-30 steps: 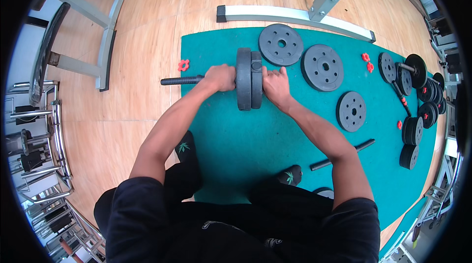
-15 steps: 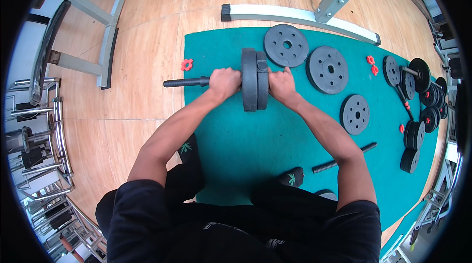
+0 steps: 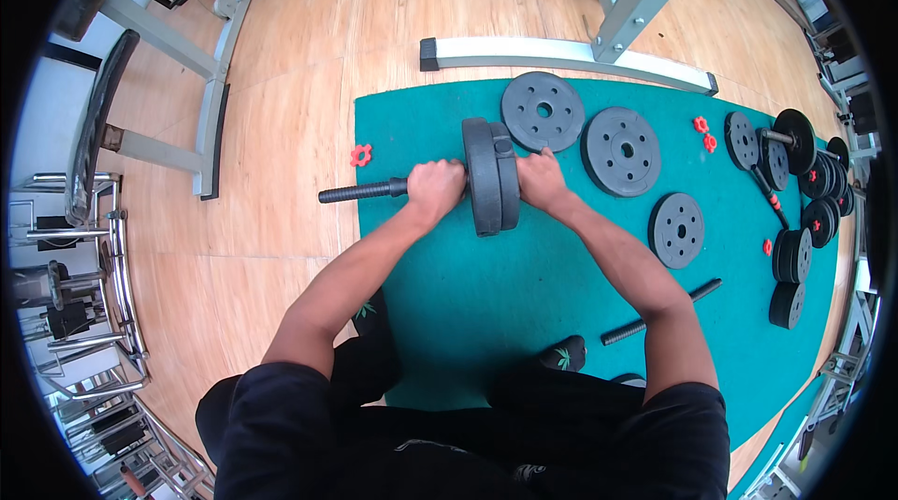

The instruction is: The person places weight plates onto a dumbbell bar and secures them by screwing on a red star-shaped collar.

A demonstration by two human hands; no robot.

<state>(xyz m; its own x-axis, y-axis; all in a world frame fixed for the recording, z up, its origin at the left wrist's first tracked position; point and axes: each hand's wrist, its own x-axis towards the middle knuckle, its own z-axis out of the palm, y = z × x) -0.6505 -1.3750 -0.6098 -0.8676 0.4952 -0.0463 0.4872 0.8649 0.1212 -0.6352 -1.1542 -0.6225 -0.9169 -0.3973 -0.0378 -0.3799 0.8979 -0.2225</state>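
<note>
My left hand (image 3: 437, 189) is closed around the grip of a dumbbell bar (image 3: 363, 191), whose bare threaded end sticks out to the left over the mat's edge. Two dark grey weight plates (image 3: 485, 177) sit side by side on the bar, standing on edge between my hands. Against the plates' right face my right hand (image 3: 544, 180) is closed, its fingers curled at that end of the dumbbell; the exact part under them is hidden. Just beyond lie two flat grey plates (image 3: 543, 113), (image 3: 619, 152). A red star nut (image 3: 361, 156) lies to the left.
A green mat (image 3: 468, 313) covers the floor. Another plate (image 3: 676, 231) and a threaded bar (image 3: 636, 327) lie to the right, with two red star nuts (image 3: 706, 134) and stacked plates (image 3: 791, 257) farther off. A metal frame foot (image 3: 524, 52) crosses beyond the mat; a bench (image 3: 112, 116) stands left.
The whole scene sits slightly lower in view. Both hands keep hold of the dumbbell, which is turned only slightly; the loose plates and nuts have not moved on the mat.
</note>
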